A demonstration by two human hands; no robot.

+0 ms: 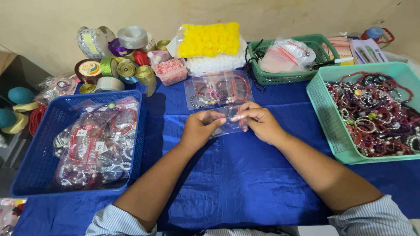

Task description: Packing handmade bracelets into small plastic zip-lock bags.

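Observation:
My left hand [199, 129] and my right hand [260, 122] meet over the blue cloth and pinch a small clear zip bag [231, 123] between their fingertips. The bag looks empty or nearly so; a red strip runs along its edge. Just behind it lie three small clear bags with bead bracelets [218, 89], flat on the cloth. A blue basket [37, 166] at the left is full of bagged bracelets. A teal basket [326, 113] at the right holds a loose heap of bead bracelets.
At the back stand several ribbon rolls [116, 65], a small box of pink beads [170, 70], a bag of yellow balls [210, 40] and a green basket [271, 76] with plastic bags. The table ends at the left, where teal balls [19, 95] lie.

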